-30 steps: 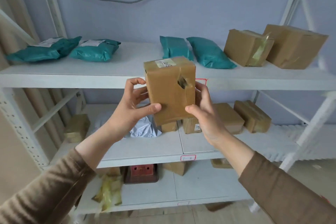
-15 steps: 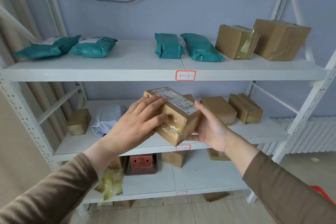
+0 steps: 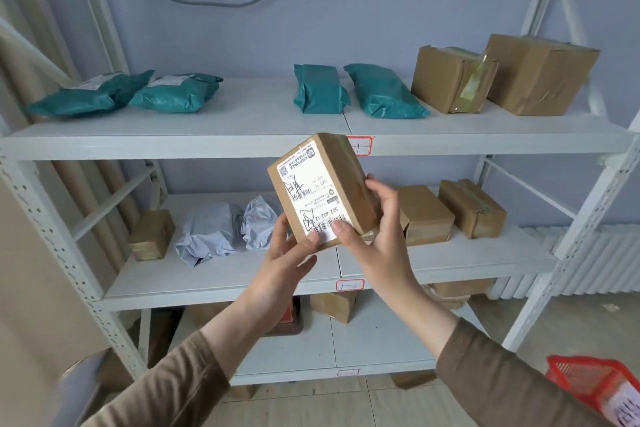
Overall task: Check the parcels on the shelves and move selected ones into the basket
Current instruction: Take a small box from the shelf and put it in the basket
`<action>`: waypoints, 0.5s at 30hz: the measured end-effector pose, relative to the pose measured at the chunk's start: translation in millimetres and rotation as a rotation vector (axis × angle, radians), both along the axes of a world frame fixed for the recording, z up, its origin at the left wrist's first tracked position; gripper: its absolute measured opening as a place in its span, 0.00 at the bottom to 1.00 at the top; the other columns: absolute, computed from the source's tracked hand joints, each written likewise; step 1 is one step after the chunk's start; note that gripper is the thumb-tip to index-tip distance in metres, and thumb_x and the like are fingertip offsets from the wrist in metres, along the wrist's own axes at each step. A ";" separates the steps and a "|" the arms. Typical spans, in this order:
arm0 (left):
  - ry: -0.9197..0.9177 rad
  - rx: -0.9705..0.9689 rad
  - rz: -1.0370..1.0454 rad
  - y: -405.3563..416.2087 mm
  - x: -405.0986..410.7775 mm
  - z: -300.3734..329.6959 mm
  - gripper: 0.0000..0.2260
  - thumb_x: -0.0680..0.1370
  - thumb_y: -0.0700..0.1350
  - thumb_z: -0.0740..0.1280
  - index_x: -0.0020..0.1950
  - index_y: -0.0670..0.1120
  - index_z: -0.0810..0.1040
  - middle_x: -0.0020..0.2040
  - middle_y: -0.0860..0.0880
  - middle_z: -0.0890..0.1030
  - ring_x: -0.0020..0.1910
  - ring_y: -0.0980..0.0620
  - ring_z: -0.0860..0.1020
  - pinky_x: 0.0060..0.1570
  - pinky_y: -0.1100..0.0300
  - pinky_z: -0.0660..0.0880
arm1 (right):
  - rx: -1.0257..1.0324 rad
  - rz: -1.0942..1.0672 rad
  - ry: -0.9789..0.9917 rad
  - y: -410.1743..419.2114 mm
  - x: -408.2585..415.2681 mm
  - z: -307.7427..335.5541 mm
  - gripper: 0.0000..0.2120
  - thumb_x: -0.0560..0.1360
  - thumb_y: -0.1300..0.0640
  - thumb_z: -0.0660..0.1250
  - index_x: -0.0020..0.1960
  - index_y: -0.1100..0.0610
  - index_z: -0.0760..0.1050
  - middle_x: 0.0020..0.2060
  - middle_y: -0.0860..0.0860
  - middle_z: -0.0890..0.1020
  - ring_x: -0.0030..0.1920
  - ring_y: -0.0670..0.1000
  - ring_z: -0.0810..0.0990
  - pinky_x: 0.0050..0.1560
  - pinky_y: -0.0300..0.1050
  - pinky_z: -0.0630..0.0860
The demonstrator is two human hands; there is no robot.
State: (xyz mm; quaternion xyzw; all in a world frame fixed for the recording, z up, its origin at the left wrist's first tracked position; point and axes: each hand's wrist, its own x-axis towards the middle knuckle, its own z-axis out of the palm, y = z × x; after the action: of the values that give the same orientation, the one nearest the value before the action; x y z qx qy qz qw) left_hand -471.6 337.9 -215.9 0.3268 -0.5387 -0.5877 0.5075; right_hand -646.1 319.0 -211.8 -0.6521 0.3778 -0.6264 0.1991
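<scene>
Box (image 3: 323,189) grasped by both hands (image 3: 282,265) (image 3: 382,241), label tilted toward camera for checking; basket (image 3: 595,388) near right.

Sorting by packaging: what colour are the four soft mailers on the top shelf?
Teal green mailers, clearest in the head view.

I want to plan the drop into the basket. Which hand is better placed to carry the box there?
Probably the right hand: it grips the box, and the basket is on its side.
</scene>
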 end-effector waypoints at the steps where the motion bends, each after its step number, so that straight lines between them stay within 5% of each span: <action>1: 0.008 -0.025 0.012 -1.7 -2.2 1.4 0.28 0.78 0.48 0.69 0.76 0.59 0.65 0.70 0.53 0.80 0.70 0.49 0.78 0.72 0.46 0.67 | 0.015 0.021 -0.044 -0.6 2.2 1.2 0.30 0.73 0.44 0.73 0.70 0.49 0.65 0.68 0.55 0.74 0.70 0.53 0.75 0.63 0.45 0.76; 4: 0.066 -0.072 0.066 -9.9 -7.9 7.4 0.31 0.77 0.44 0.71 0.76 0.58 0.62 0.68 0.49 0.82 0.70 0.45 0.78 0.70 0.46 0.72 | 0.089 0.119 -0.187 -2.7 5.4 7.3 0.26 0.74 0.46 0.71 0.69 0.49 0.66 0.68 0.55 0.74 0.68 0.45 0.77 0.58 0.34 0.77; 8: 0.053 -0.014 0.092 -19.0 -16.1 7.4 0.35 0.72 0.47 0.77 0.73 0.58 0.61 0.67 0.47 0.83 0.69 0.44 0.78 0.70 0.44 0.72 | 0.192 0.172 -0.291 -17.2 -3.5 13.0 0.26 0.75 0.47 0.71 0.70 0.52 0.71 0.66 0.54 0.79 0.65 0.47 0.81 0.57 0.41 0.80; 11: -0.045 0.086 0.044 -29.3 -8.3 5.9 0.44 0.63 0.62 0.79 0.73 0.61 0.59 0.73 0.53 0.77 0.73 0.49 0.73 0.74 0.42 0.65 | 0.240 0.058 -0.149 -36.8 -33.5 24.2 0.24 0.70 0.42 0.75 0.65 0.45 0.78 0.66 0.50 0.79 0.67 0.51 0.79 0.68 0.52 0.76; 15: -0.132 0.062 0.084 -58.9 13.1 22.6 0.55 0.61 0.67 0.77 0.81 0.64 0.49 0.84 0.48 0.55 0.82 0.49 0.59 0.80 0.44 0.53 | 0.504 0.144 0.192 -47.1 -79.4 58.2 0.32 0.68 0.42 0.78 0.69 0.46 0.73 0.67 0.47 0.76 0.67 0.48 0.76 0.63 0.43 0.73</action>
State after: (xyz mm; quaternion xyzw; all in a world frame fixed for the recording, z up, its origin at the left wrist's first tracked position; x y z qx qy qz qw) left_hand -458.4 279.0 -193.3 0.4028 -0.5382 -0.5595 0.4848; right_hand -725.5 271.9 -153.6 -0.6636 0.4914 -0.4323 0.3623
